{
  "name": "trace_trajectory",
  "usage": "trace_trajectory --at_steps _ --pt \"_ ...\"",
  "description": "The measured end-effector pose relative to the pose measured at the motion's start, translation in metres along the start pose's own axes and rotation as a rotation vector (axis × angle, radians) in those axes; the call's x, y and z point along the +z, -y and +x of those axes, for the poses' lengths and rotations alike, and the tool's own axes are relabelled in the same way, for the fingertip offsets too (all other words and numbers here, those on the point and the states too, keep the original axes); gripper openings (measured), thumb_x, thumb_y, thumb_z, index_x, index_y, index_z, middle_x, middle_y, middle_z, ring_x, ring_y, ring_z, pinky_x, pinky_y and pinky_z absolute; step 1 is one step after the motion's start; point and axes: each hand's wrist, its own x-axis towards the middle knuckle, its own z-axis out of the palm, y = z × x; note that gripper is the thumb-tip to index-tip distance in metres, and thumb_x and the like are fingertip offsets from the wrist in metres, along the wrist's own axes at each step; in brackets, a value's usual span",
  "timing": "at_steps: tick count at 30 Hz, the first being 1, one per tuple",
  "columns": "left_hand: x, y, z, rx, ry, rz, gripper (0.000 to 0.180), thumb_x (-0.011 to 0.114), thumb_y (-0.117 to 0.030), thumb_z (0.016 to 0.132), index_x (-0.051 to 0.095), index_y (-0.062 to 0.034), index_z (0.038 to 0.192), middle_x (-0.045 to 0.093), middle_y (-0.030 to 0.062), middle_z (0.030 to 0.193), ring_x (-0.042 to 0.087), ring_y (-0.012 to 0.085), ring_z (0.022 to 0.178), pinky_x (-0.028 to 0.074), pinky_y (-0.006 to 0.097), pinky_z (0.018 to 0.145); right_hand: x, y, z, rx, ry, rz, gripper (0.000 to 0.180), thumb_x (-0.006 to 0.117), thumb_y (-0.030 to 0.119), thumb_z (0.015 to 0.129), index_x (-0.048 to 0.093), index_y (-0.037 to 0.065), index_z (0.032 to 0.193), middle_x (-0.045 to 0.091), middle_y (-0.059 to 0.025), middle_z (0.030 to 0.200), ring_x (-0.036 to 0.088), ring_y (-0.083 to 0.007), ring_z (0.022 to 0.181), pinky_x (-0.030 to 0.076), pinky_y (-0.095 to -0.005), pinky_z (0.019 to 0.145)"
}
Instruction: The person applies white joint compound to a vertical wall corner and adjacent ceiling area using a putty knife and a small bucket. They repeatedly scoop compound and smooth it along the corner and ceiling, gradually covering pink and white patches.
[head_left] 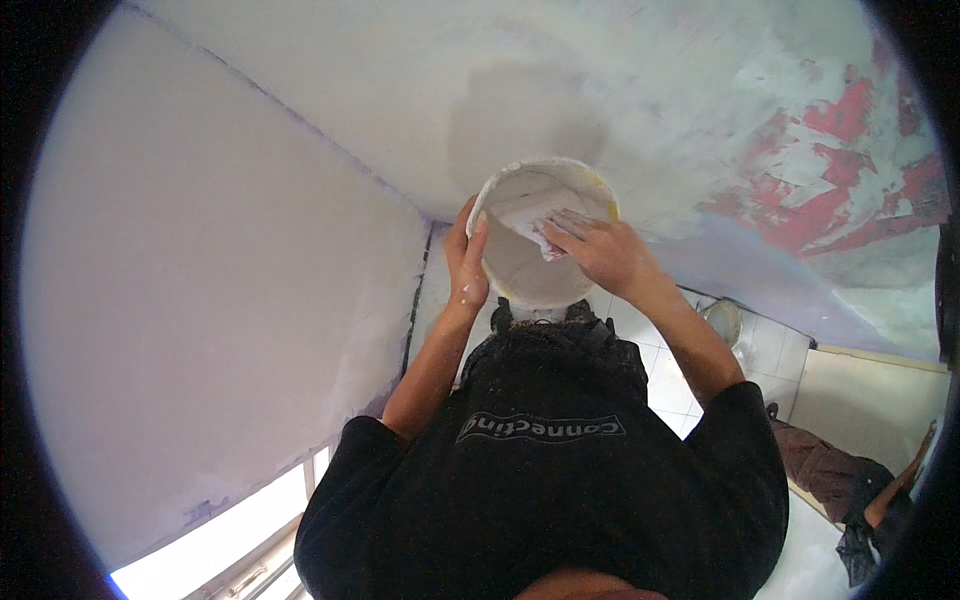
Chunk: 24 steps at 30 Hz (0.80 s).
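Note:
A round white bucket [512, 262] with a paste-crusted rim is held up in front of me, its mouth facing me. My left hand [467, 262] grips its left side, thumb over the rim and fingers on the outside. Inside the bucket, my right hand [600, 252] is closed on a crumpled white rag-like piece [549, 247], which rests near the inner wall. White smears cover the fingers of the right hand, and a white speck sits on the left wrist. What lies under the right fingers is partly hidden.
Pale walls meet in a corner behind the bucket; the right wall [700, 110] has red patches [840, 180] under white filler. A second bucket [722, 322] stands on the tiled floor [672, 385]. Another person [835, 470] is at lower right, near a pale panel [865, 400]. A bright window [220, 545] is lower left.

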Motion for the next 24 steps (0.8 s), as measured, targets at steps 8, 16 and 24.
trace_trajectory --at_steps 8,16,24 --pt "-0.024 -0.004 0.002 0.144 -0.126 0.076 0.053 0.056 -0.029 0.086 0.045 0.0074 0.123 0.054 0.0183 0.115 0.049 0.0231 0.107 0.036 0.033 0.094 0.039 0.047 0.014 0.39 0.213 0.35 0.029 0.053 0.013 0.082 0.055 0.004 0.11 0.063 -0.0218 0.081 0.062 -0.0363 0.08 0.048 -0.0461 0.07" --pt "-0.085 0.021 0.005 0.143 -0.127 0.057 0.056 0.055 -0.031 0.088 0.041 0.0075 0.126 0.053 0.0198 0.116 0.049 0.0234 0.107 0.037 0.033 0.094 0.089 0.079 0.039 0.919 -0.287 1.041 0.014 0.053 0.005 0.084 0.059 -0.002 0.094 0.065 -0.0087 0.078 0.063 -0.0233 0.066 0.05 -0.0355 0.062" --pt "-0.183 0.084 0.073 -0.197 -0.33 -0.027 0.054 0.057 -0.034 0.086 0.046 0.0083 0.118 0.055 0.0178 0.107 0.053 0.0225 0.097 0.042 0.032 0.086 0.236 0.039 0.089 1.058 -0.519 1.827 0.028 0.05 0.004 0.089 0.048 -0.007 0.114 0.059 -0.0147 0.109 0.06 -0.0222 0.097 0.05 -0.0318 0.086"
